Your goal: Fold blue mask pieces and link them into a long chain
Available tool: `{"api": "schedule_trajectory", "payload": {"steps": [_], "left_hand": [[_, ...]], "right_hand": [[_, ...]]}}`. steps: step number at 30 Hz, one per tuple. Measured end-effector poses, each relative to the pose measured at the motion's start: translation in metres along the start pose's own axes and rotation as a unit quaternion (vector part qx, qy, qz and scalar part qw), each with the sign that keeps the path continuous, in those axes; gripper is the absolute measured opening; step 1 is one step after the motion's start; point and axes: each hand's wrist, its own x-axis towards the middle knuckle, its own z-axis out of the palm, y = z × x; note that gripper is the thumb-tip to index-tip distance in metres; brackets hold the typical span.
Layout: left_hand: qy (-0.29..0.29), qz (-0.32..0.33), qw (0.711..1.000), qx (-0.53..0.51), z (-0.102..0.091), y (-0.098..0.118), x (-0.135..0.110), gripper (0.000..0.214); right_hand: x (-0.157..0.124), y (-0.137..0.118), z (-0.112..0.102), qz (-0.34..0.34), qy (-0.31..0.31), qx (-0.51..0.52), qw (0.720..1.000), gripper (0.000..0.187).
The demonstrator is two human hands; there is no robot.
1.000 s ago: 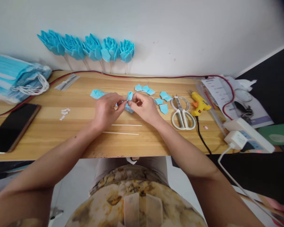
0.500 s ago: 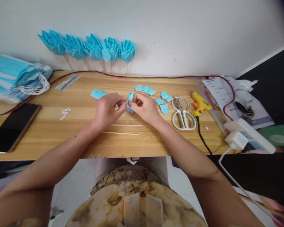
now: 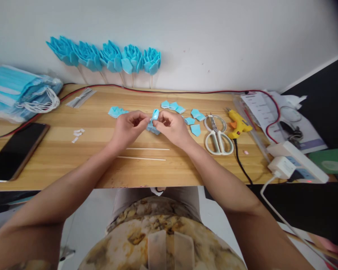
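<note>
A small folded blue fabric petal [image 3: 155,113] is pinched between the fingertips of my right hand [image 3: 171,125]. My left hand [image 3: 131,129] is closed too, its thumb and forefinger pressed together at the petal's left edge; I cannot make out what lies between them. Under my fingers, partly covered, more blue petals [image 3: 153,129] rest on the table. Another small group of petals [image 3: 116,111] lies just beyond my left hand. To the right are loose cut petals [image 3: 195,130], and farther back a short row of them [image 3: 173,106]. Two thin wooden sticks [image 3: 148,149] lie in front of my hands.
White-handled scissors [image 3: 219,140] and a yellow glue gun [image 3: 240,124] lie right, near a power strip [image 3: 310,165]. Several blue flowers on sticks [image 3: 110,56] lean against the wall. Left are a phone [image 3: 17,152], packed face masks [image 3: 19,92] and white scraps [image 3: 78,133].
My left fingers have shifted slightly left, away from the petal's edge, and more of the petals beneath shows. The petal in my right hand has tilted a little.
</note>
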Motion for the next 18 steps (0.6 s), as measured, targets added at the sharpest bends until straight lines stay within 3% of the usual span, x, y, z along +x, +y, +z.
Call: {"api": "schedule_trajectory", "payload": {"steps": [10,18], "left_hand": [[0.002,-0.014,0.999,-0.030,-0.0014,0.0041,0.0014,0.019],[0.018,-0.094,0.980,-0.177,-0.0056,-0.0029,0.0066,0.023]], "right_hand": [[0.0009,0.0004,-0.0009,0.016,-0.011,0.025,0.999,0.024],[0.0010,0.0021,-0.0024,0.020,-0.012,0.066,0.998,0.024]]}}
